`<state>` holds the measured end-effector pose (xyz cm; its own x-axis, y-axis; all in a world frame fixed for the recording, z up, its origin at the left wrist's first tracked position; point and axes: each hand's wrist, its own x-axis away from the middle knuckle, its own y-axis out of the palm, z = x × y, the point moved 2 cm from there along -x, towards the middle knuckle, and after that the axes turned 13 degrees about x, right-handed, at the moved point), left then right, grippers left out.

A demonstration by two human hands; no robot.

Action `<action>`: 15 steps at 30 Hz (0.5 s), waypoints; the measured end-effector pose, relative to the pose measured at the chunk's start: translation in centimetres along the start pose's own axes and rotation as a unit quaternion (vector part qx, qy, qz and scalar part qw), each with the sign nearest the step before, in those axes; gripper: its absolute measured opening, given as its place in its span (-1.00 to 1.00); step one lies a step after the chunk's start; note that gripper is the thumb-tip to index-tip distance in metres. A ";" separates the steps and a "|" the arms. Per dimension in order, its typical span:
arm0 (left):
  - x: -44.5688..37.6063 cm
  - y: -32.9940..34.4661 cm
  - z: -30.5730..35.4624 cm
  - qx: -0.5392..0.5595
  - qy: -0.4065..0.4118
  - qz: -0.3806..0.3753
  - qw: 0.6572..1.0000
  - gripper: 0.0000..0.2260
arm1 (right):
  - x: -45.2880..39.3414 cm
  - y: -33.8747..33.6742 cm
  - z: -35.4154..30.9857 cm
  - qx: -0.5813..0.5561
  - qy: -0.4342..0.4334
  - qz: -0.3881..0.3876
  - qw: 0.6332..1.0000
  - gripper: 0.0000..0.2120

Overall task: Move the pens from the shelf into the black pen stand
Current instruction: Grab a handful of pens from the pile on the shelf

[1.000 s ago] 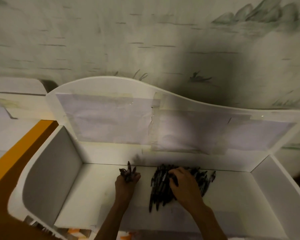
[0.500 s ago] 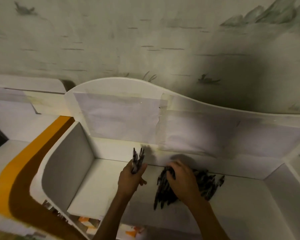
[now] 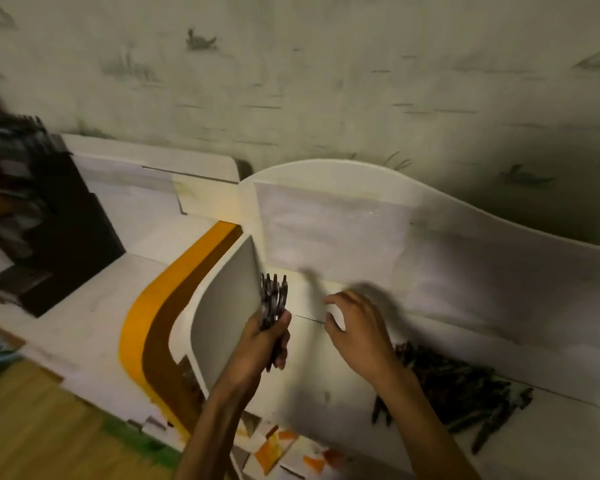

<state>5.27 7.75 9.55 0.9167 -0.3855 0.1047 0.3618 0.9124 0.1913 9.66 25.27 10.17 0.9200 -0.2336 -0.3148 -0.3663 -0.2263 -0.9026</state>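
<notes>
The left hand [image 3: 262, 344] has lifted off the shelf [image 3: 326, 393] floor, fingers clamped round a bundle of pens [image 3: 273, 301] standing upright. The right hand [image 3: 355, 332] has left the pile of pens [image 3: 465, 386], now at its 4 o'clock, and hovers with fingers loosely curled, apart, holding nothing. The view has swung left, bringing the black pen stand [image 3: 52, 216] in at 10 o'clock, well apart.
</notes>
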 end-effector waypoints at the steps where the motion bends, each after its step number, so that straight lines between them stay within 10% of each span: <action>1: 0.3 -1.2 0.5 0.011 0.003 -0.002 1.000 -0.82 | -0.3 -0.1 -1.4 -0.003 -0.005 0.002 1.000 -0.74; 15: 4.6 -24.2 7.7 0.060 0.059 0.057 0.995 -0.78 | -2.7 3.0 -25.6 -0.023 -0.070 0.048 0.996 -0.75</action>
<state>-0.61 -17.14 12.87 0.9666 -0.2558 0.0174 0.2389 0.9233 0.3007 2.51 0.99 15.89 0.8900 -0.1217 -0.4393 -0.4558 -0.2542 -0.8530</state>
